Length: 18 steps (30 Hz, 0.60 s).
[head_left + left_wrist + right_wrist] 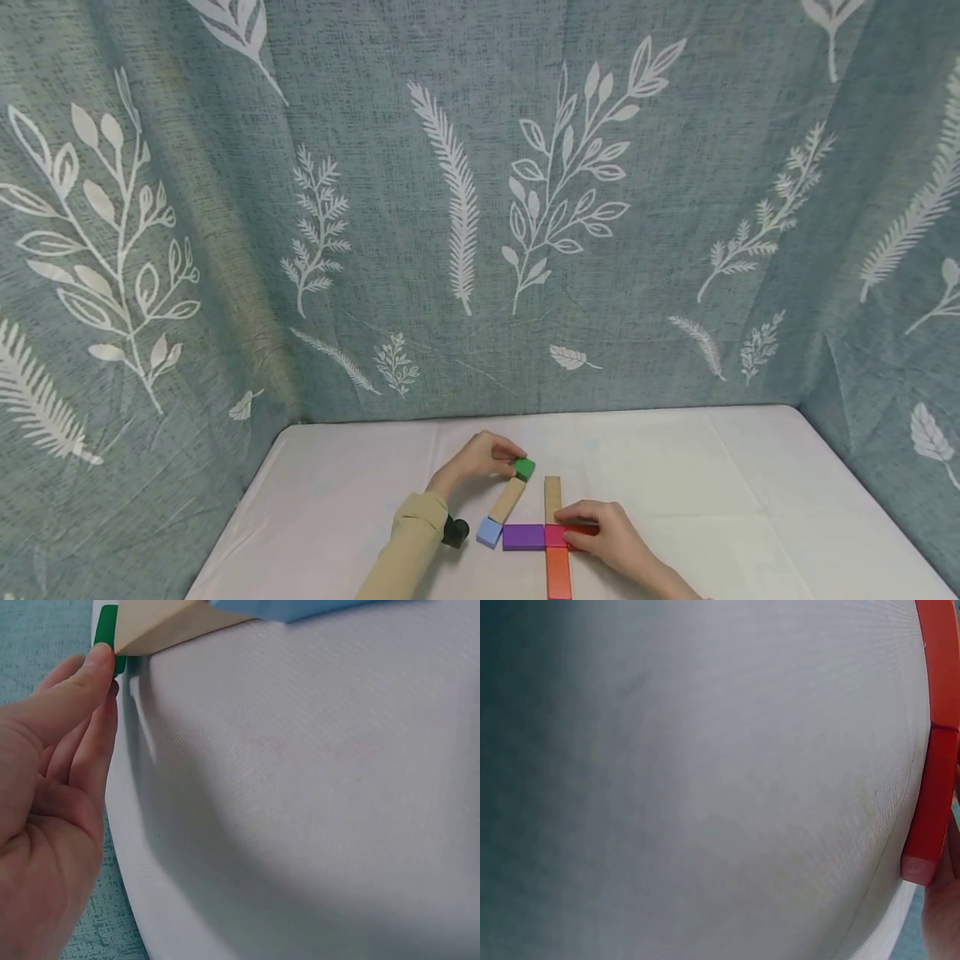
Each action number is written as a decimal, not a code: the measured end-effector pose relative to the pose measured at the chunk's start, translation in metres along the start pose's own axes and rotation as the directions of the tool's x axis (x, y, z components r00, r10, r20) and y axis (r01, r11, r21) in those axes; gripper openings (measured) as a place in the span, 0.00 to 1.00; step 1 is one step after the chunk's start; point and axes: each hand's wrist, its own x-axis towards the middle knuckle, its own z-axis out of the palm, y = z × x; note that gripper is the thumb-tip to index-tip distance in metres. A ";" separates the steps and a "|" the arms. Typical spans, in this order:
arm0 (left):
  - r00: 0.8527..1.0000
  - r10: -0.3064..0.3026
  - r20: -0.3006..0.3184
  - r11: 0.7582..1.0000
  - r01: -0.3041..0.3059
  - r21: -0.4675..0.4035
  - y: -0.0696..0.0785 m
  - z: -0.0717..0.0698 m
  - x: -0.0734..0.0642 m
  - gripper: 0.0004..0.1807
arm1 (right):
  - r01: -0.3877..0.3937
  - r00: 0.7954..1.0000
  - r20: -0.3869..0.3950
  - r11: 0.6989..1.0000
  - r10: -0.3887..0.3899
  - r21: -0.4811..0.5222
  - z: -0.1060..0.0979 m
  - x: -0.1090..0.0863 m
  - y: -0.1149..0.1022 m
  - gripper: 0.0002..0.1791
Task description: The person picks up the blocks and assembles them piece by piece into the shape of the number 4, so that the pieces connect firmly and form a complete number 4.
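Out to the left, my left hand (pixel 481 456) pinches a green cube (pixel 524 470) between thumb and fingertips. The cube meets the upper end of a slanted plain wooden block (pixel 507 500), and a light blue cube (pixel 490 532) lies at that block's lower end. My right hand (pixel 609 535) has its thumb and fingers around a red block (pixel 933 802), which lies flat. That block joins a magenta cube (pixel 555 536), partly behind the fingertips. Around the cube are a purple block (pixel 523 537), an orange-red block (pixel 558 573) and an upright-running wooden block (pixel 552 497).
A white cloth (pixel 720 483) covers the table, whose far edge meets a blue-green leaf-patterned curtain (pixel 465 350). A black rounded object (pixel 455 532) shows beside the left sleeve (pixel 411 533), partly hidden by it.
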 end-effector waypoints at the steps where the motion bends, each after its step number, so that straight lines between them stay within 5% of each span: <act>1: 1.000 0.002 0.003 1.000 -0.002 0.000 0.000 0.000 0.000 0.15 | 0.001 1.000 0.000 1.000 -0.001 -0.001 0.000 0.000 0.001 0.13; 18: 0.999 0.001 0.042 1.000 0.000 -0.006 0.001 0.000 -0.002 0.13 | 0.013 1.000 -0.007 1.000 -0.013 -0.011 0.000 0.000 0.001 0.13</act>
